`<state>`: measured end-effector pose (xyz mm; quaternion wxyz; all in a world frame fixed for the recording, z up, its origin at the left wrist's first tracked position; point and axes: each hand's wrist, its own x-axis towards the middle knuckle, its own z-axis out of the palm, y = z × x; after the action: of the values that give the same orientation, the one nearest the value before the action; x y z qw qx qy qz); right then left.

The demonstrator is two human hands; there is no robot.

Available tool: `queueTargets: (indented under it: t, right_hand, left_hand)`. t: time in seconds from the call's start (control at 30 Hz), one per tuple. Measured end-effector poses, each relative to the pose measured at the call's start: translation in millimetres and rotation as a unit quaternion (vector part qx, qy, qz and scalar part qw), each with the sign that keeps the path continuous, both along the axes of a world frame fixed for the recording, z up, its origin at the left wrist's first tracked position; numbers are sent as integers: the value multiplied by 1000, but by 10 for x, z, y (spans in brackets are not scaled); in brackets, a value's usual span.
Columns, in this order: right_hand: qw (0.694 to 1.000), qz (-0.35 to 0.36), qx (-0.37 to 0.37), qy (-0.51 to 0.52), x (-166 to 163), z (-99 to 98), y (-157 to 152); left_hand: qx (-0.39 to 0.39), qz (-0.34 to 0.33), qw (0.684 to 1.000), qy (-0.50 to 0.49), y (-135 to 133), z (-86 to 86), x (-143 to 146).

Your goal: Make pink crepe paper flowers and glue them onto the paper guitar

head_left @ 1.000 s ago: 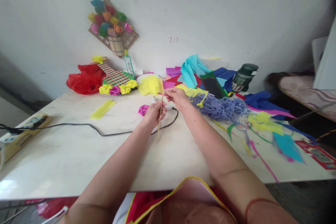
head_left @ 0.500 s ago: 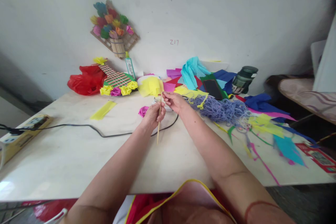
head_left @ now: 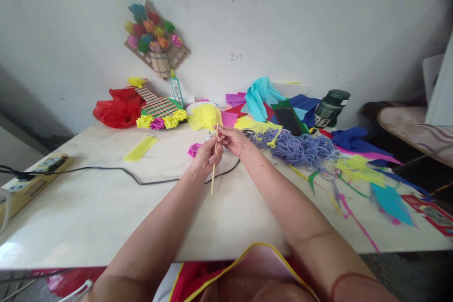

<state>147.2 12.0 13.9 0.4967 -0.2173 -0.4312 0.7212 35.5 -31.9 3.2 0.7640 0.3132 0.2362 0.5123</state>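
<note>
A thin wooden stick (head_left: 213, 181) stands nearly upright over the middle of the table, its lower end pointing towards me. My left hand (head_left: 208, 155) is closed around its middle, fingers wrapped. Close by, my right hand (head_left: 233, 141) is pinched at the upper part of the stick, thumb and fingertips touching it; whether anything small is also between them is too fine to see. A magenta crepe-paper flower (head_left: 194, 150) lies just left of my left hand. Behind the hands is a piece of yellow crepe paper (head_left: 204, 116), and a small white thing there is partly hidden.
A black cable (head_left: 148, 183) runs from the power strip (head_left: 33, 184) to beneath my hands. Tangled purple yarn (head_left: 300, 148), paper scraps, a phone (head_left: 287, 121) and a dark green bottle (head_left: 331, 107) lie right. Left are a yellow strip (head_left: 140, 148), a flower-trimmed craft (head_left: 159, 106) and a glue bottle (head_left: 176, 89).
My right fingertips have shifted slightly down and left against the upper stick. My left hand keeps its hold, and the whole view has moved a little.
</note>
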Motion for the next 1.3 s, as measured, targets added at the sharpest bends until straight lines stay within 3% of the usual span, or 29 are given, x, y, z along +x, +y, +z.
queueTargets:
  t: [0.23, 0.67, 1.3]
  right_hand:
    - [1000, -12, -4, -12, -16, -27, 8]
    - [996, -86, -29, 20, -107, 40, -70]
    - [988, -135, -67, 42, -146, 54, -56]
  left_hand:
    - [-13, -6, 1000, -7, -2, 5, -3]
    - [50, 4, 998, 32, -36, 35, 38]
    - [58, 3, 997, 59, -57, 46, 75]
